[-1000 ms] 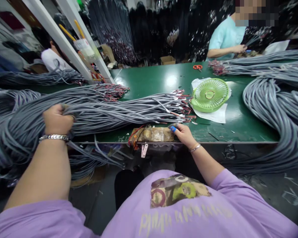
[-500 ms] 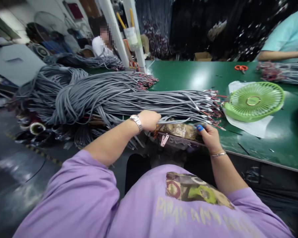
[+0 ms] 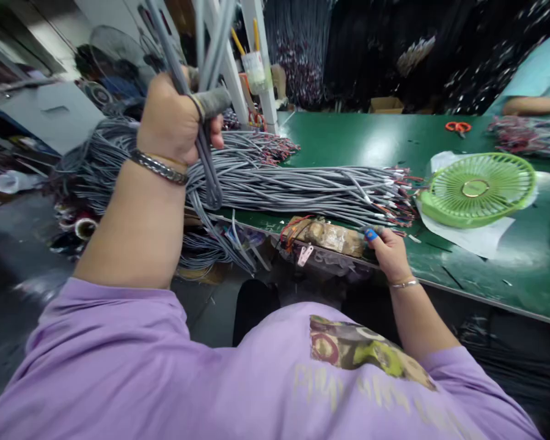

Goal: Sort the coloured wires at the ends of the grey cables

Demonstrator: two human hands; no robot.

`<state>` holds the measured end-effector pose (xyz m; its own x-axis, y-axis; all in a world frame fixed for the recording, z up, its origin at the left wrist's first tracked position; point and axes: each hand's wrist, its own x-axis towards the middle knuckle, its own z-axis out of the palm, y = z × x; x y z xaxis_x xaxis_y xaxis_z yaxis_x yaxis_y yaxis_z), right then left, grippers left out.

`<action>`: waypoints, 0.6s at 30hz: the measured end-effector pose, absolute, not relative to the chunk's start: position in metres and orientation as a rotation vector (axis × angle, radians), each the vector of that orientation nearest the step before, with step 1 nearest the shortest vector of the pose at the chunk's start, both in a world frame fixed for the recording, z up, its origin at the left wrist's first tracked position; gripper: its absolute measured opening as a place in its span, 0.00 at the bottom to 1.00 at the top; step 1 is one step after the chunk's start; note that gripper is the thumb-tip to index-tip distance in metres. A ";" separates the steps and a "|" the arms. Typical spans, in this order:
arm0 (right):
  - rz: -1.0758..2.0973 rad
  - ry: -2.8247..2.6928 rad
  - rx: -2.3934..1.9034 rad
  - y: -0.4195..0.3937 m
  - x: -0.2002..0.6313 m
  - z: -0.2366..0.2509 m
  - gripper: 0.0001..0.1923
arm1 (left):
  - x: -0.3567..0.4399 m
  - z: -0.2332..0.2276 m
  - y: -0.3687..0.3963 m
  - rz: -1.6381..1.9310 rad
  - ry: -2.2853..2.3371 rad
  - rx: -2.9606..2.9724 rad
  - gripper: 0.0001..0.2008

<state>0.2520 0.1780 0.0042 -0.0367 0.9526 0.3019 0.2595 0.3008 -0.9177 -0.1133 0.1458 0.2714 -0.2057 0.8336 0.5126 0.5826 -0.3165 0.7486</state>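
1. Where our fingers are busy, the green table (image 3: 343,137) stretches beyond them, its near edge close under our right hand (image 3: 392,255).
2. Between our hands lies the grey cable bundle (image 3: 275,192) on that table, long axis running left to right; its red-and-white ends point right, just beyond our right fingertips, and its other end curves away behind our left fist.
3. We have our left hand (image 3: 167,119) clenched round a few lifted cables (image 3: 214,55), well above the table; their long axis is steep, upper lengths spreading out of view, a loop pointing down below the fingers.
4. Right of our right fingers, a green fan (image 3: 479,205) rests on white paper (image 3: 490,241).
5. Our right fingers are drawn together at the brown block's (image 3: 334,237) right end; we cannot tell what they pinch.
6. Far beyond them lie orange scissors (image 3: 458,128).
7. Left of them, a pink clip (image 3: 305,255) hangs at the block's front.
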 end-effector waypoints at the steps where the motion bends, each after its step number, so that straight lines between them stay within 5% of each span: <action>1: 0.844 -1.517 -1.166 0.178 0.252 0.004 0.15 | -0.108 0.276 0.143 1.584 1.546 1.842 0.14; 8: 0.845 -1.485 -1.198 0.181 0.254 0.002 0.16 | -0.041 0.285 0.109 1.281 1.057 2.174 0.11; 15: 0.862 -1.434 -1.216 0.180 0.252 0.007 0.16 | 0.008 0.215 0.045 0.646 1.067 2.599 0.05; 18: 0.870 -1.436 -1.216 0.179 0.251 0.010 0.16 | 0.009 0.183 0.017 0.443 1.019 2.559 0.11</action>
<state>0.2509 0.1786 0.0102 0.0284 0.9698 0.2421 0.2338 0.2290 -0.9449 0.0090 0.0170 0.1829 0.6923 0.7044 0.1565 0.5951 -0.6800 0.4282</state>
